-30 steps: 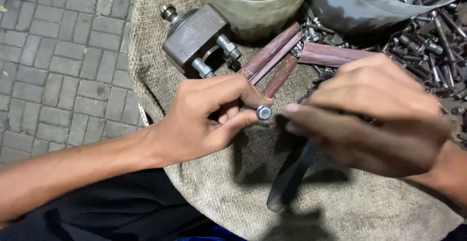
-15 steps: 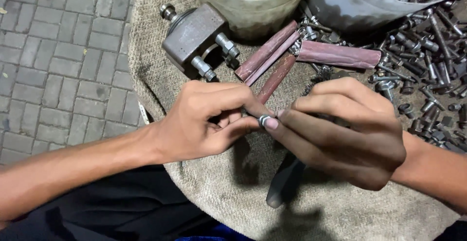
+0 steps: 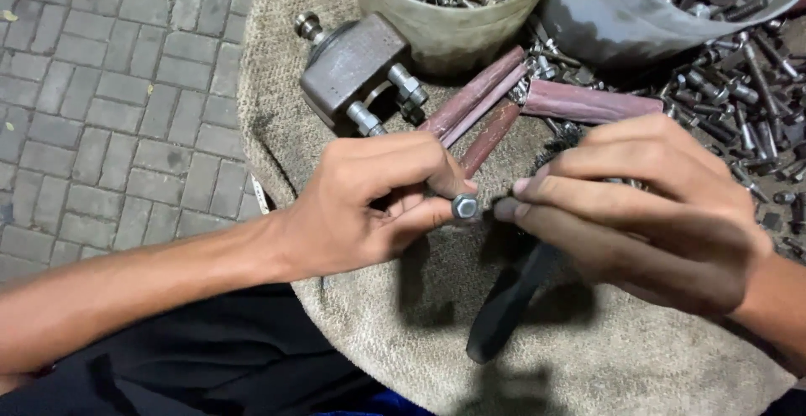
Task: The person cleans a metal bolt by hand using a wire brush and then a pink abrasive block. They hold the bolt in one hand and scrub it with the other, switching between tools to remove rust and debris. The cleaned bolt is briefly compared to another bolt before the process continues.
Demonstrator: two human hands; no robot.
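I pinch a small hex-headed bolt [image 3: 464, 207] between thumb and forefinger of my left hand [image 3: 369, 202], its head facing up at me, so its long axis runs away down behind my fingers and stays steady for turning. My right hand [image 3: 646, 206] closes its fingers on a dark-handled tool [image 3: 508, 303] over the burlap sack [image 3: 588, 357]. Toward the sack's far edge lie rusty bars [image 3: 487, 109], a metal block [image 3: 353, 63] and buckets of bolts [image 3: 449, 5].
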